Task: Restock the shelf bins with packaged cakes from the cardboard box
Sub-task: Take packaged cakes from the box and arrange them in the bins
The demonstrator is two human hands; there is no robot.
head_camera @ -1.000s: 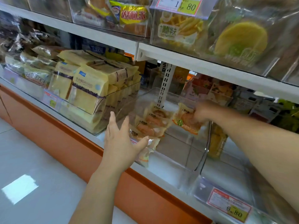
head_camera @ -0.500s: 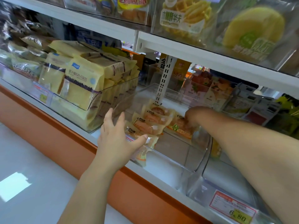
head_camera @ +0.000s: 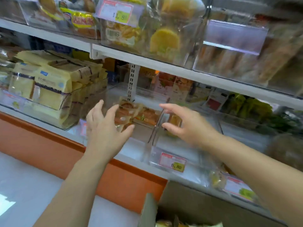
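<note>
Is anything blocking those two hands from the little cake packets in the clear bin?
Nothing visible. The left hand and the right hand are both open at the clear bin, whose top is open, and the cake packets lie just beyond the fingers.

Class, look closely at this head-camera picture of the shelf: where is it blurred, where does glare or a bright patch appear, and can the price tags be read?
Head view: motion blur softens everything, worst at the upper right bins and the right hand; the left hand is a little crisper. A bright light patch lies on the floor at lower left. Clear bin fronts carry hazy sheen. The lower price tag is smeared, its digits only partly legible.
</note>
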